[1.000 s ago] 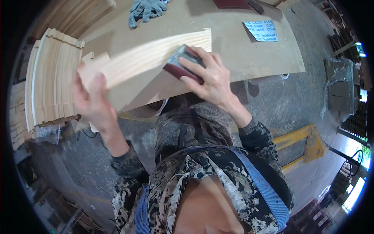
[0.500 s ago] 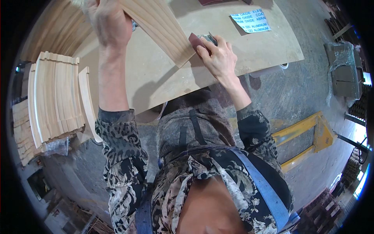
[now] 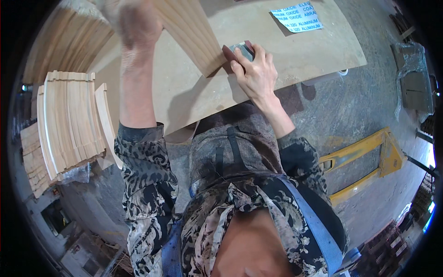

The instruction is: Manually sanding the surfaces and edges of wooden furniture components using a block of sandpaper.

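Observation:
A pale wooden board slants down from the top edge over the worktable. My left hand is closed at the board's upper left side; it is smeared by motion, and its fingertips are hidden. In my right hand is a greyish sanding block with dark red sandpaper around it. My fingers and thumb grip the block from above and the side. The sandpaper's face is at the right edge of the board, near its lower end. Whether they touch is hard to tell.
A printed, light-blue-backed sandpaper sheet lies on the table's far right. Curved wooden pieces are stacked at left, a single curved piece beside them, more wood behind. A yellow pallet jack and a plastic-wrapped bundle stand at right.
The board's lower end has shifted slightly left and up. My right hand has turned the block, so more of its grey top shows. The whole view has shifted a little.

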A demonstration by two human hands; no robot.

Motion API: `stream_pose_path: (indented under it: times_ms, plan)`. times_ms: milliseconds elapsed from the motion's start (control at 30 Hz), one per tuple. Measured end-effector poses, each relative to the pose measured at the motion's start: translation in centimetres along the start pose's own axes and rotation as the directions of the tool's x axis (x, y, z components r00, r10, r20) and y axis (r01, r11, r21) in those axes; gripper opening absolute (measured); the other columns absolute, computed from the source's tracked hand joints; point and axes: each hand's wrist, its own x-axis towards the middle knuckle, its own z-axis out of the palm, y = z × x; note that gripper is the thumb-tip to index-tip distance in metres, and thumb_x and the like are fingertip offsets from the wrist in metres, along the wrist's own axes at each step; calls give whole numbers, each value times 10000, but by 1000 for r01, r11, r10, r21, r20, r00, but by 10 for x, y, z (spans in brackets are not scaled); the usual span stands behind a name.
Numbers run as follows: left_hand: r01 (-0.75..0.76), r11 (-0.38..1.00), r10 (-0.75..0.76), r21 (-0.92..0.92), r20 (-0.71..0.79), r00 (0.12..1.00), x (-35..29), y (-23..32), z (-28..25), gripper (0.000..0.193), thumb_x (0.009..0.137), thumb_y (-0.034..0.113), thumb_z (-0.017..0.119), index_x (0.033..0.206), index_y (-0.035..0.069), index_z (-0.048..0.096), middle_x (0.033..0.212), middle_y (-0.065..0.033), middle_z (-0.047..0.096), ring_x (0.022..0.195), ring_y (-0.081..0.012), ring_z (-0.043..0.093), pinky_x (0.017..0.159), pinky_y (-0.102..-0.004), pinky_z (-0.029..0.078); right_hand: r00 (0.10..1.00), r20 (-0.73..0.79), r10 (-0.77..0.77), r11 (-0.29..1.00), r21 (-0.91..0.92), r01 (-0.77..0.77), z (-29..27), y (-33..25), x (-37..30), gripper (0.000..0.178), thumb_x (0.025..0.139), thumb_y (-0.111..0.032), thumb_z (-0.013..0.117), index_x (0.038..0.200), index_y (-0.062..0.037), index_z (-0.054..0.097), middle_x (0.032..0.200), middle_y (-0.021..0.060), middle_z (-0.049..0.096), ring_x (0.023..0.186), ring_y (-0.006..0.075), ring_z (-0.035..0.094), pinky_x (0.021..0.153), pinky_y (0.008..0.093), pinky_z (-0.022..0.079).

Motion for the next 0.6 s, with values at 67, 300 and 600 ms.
stream_pose_path:
  times_ms: [67, 300, 600]
  plan:
    - [5, 986, -7, 166, 13, 1000, 1, 6, 7, 287, 887, 263, 575, 1042, 22, 559, 875, -118, 655, 723, -165, 641, 602, -275, 529, 1000, -16, -17, 999, 44, 18, 2, 6, 12, 240, 744, -268, 656, 971, -198, 688, 1087, 113, 560, 878, 311, 529, 711, 398, 477]
    - [49, 998, -47, 34, -43, 998, 12, -18, 9, 311, 878, 242, 573, 1102, 33, 519, 894, -122, 652, 749, -171, 639, 647, -290, 526, 988, -61, 142, 984, 114, -135, 23, 8, 12, 259, 768, -283, 638, 1008, -193, 676, 1117, 135, 550, 913, 342, 528, 765, 437, 467]
    - [117, 985, -142, -124, -213, 967, 38, -55, -61, 350, 823, 108, 582, 1142, 11, 478, 1023, -228, 598, 867, -287, 633, 724, -373, 526, 973, -201, 116, 985, 151, -86, 0, -3, 29, 308, 768, -266, 644, 1058, -163, 639, 1125, 138, 525, 889, 331, 518, 747, 411, 468]
